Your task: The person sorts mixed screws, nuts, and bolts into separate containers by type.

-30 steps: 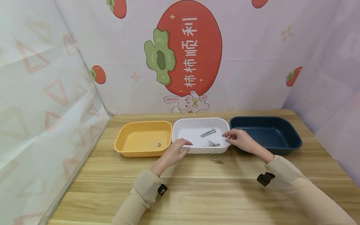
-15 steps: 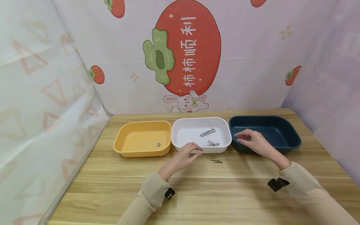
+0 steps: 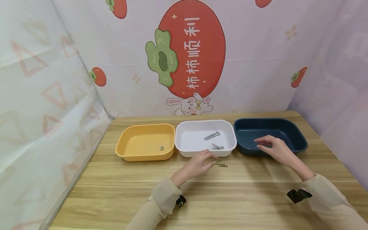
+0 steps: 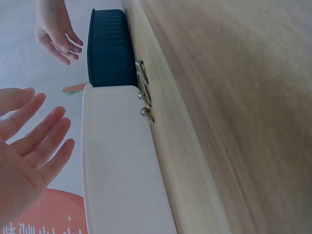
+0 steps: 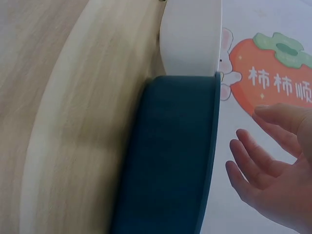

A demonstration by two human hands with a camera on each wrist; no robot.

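My left hand (image 3: 198, 164) is over the table just in front of the white tray (image 3: 184, 153), its fingers relaxed and holding nothing. Close to its fingertips, several small brass-coloured screws (image 3: 220, 164) lie on the wood; the left wrist view shows these screws (image 4: 145, 92) along the tray's front wall. My right hand (image 3: 274, 148) hovers above the front rim of the dark blue tray (image 3: 299, 149), fingers loosely bent with nothing between them. Inside the white tray are long silver bolts (image 3: 212, 135) and, nearer the front, thinner silver screws (image 3: 217, 147).
To the left stands a yellow tray (image 3: 143, 158) with a small metal nut (image 3: 161, 148) in it. The three trays sit side by side along the back of the wooden table (image 3: 224, 198). Behind them hangs a printed cloth (image 3: 253, 86).
My left hand has moved right, from the white tray's left front corner toward the brass-coloured screws. My right hand has drawn right, from the white tray to over the dark blue one.
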